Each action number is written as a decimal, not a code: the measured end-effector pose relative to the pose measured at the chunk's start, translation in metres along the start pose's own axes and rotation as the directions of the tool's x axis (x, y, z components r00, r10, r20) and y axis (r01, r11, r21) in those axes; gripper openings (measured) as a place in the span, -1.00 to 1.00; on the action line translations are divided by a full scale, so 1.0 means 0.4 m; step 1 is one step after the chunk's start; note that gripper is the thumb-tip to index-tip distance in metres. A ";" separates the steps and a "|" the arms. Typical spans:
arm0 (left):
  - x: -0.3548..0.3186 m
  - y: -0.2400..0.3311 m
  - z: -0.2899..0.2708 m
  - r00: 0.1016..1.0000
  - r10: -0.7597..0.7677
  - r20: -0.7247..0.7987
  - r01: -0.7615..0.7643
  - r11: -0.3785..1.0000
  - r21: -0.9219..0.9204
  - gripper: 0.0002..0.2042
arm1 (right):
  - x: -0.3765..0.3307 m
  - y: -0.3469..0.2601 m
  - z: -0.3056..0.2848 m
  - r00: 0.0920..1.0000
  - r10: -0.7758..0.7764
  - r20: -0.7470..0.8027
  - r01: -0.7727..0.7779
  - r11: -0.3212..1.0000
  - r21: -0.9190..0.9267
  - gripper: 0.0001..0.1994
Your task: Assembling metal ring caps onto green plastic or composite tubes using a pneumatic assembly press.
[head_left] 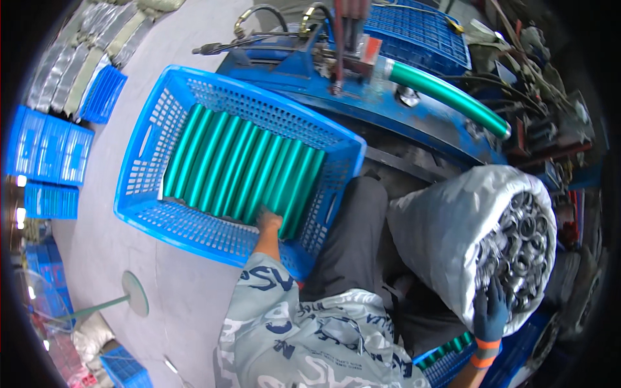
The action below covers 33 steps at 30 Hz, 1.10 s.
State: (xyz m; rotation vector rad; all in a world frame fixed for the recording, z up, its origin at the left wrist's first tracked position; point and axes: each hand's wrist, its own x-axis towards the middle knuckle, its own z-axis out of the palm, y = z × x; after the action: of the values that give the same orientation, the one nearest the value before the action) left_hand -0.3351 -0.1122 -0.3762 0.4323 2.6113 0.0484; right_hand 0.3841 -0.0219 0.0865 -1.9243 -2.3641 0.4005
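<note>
The blue crate (194, 213) already holds a full row of green tubes (242, 169). The left hand (268, 220) lays its fingers on the nearest tube ends, grip unclear. The gloved right hand (490, 313) reaches into the sack of metal rings (517, 249), which is still full; its fingers are hidden.

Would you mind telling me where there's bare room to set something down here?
Free: the grey floor left of the blue crate. Crowded: the crate holds green tubes, the left hand on them; the right hand reaches into the sack of metal rings.
</note>
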 end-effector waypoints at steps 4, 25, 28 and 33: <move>-0.033 0.081 0.045 0.992 0.060 0.115 -0.087 0.964 0.251 -0.08 | -0.047 0.037 -0.010 0.970 0.232 0.074 -0.244 0.930 0.276 -0.43; -0.553 0.392 -0.461 0.711 0.657 -0.250 -0.455 0.160 -0.876 -0.51 | -0.098 -0.006 -0.123 0.955 0.084 -0.285 0.022 0.937 0.349 -0.56; -0.687 0.524 -0.586 0.554 0.710 -0.435 -0.670 0.070 -0.739 -0.54 | -0.111 0.043 -0.101 0.928 -0.022 -0.372 0.152 0.933 0.325 -0.67; -1.088 0.622 -0.759 0.167 0.895 -0.413 -0.954 0.042 -0.296 -0.35 | -0.117 0.049 -0.102 0.870 0.126 -0.476 0.048 0.941 0.335 -0.42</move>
State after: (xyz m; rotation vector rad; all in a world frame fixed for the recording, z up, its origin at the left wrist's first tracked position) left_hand -0.0443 0.0018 0.1197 1.9091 1.7113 1.2198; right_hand 0.4218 -0.0571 0.1263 -1.6689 -1.7984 0.2532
